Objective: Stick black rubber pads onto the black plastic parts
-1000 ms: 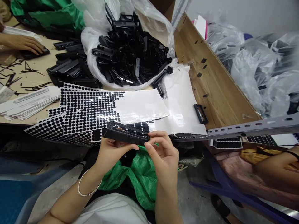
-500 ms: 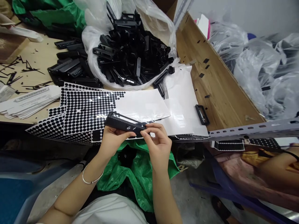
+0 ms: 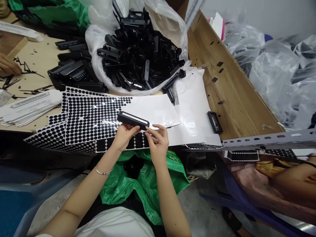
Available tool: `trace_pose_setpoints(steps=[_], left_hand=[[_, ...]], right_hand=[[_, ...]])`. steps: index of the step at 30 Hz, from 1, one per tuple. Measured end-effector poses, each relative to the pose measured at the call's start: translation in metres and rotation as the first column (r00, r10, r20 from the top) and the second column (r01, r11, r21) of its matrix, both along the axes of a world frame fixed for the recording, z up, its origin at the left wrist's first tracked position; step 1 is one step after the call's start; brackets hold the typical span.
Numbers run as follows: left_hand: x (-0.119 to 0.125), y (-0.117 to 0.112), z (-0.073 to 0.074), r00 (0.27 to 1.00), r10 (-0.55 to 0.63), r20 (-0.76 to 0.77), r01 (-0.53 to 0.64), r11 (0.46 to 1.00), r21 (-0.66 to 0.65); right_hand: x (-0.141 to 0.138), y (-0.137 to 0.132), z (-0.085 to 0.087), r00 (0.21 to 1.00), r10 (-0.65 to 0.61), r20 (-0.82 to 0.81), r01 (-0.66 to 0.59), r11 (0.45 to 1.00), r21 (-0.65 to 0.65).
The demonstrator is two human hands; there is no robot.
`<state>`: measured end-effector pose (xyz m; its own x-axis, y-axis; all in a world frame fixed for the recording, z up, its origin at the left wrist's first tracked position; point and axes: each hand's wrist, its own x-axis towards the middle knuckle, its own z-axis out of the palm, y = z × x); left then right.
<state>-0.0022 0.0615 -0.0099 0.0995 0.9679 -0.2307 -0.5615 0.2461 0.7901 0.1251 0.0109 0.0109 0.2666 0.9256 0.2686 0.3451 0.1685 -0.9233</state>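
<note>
My left hand (image 3: 124,135) grips a long black plastic part (image 3: 133,121) from below, its thumb along the near side. A pale strip runs along the part's top face. My right hand (image 3: 159,141) has its fingertips closed at the part's right end; whether something small is pinched there I cannot make out. The part is held over sheets of black round stickers (image 3: 91,115) and a bare white backing sheet (image 3: 150,107). Larger black squares (image 3: 139,141) on another sheet lie just under my hands.
A clear plastic bag (image 3: 92,42) full of similar black parts stands behind. Single black parts lie left of it and by the wooden side board (image 3: 237,95). Folded papers (image 3: 34,107) are at left, near another person's hand (image 3: 9,65). A green sack (image 3: 145,184) sits below.
Both hands have raised the black part slightly away from me and turned it, so its pale strip shows more. Another person's hand has come into view at the left.
</note>
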Motion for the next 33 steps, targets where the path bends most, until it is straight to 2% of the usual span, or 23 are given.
trace_pose_setpoints(steps=[4,7,9,13,16,19,25,29,33], left_hand=[[0.005,0.004,-0.007,0.999,0.048,-0.003,-0.048,0.999,-0.011],[0.007,0.004,-0.008,0.996,0.083,-0.02,-0.084,0.996,-0.026],[0.007,0.003,-0.009,0.998,0.068,-0.016,-0.069,0.997,-0.026],[0.003,0.003,-0.01,1.0,0.019,-0.002,-0.019,1.0,-0.002],[0.0,0.003,-0.012,0.999,-0.033,-0.003,0.033,0.999,0.016],[0.0,0.003,-0.012,0.995,-0.099,0.003,0.099,0.995,0.013],[-0.001,0.002,-0.009,0.995,-0.095,0.011,0.094,0.994,0.056],[-0.003,0.002,-0.007,0.995,-0.097,-0.003,0.097,0.992,0.081],[-0.003,0.001,-0.007,0.992,-0.123,-0.02,0.124,0.989,0.083]], right_hand=[[0.001,0.004,-0.012,0.976,-0.017,0.218,0.006,0.999,0.054],[0.001,0.004,-0.016,0.946,-0.013,0.325,0.006,1.0,0.023],[0.002,0.003,-0.017,0.963,-0.027,0.268,0.036,0.999,-0.029],[0.014,0.007,-0.012,0.993,-0.09,-0.078,0.084,0.994,-0.077],[0.018,0.012,-0.007,0.975,0.042,-0.219,-0.064,0.994,-0.094],[0.01,0.017,-0.005,0.949,0.188,-0.253,-0.228,0.963,-0.141],[-0.013,0.022,-0.015,0.934,0.104,-0.341,-0.146,0.984,-0.1],[-0.013,0.02,-0.014,0.898,0.122,-0.423,-0.182,0.978,-0.105],[-0.005,0.013,-0.008,0.907,0.184,-0.377,-0.241,0.964,-0.108]])
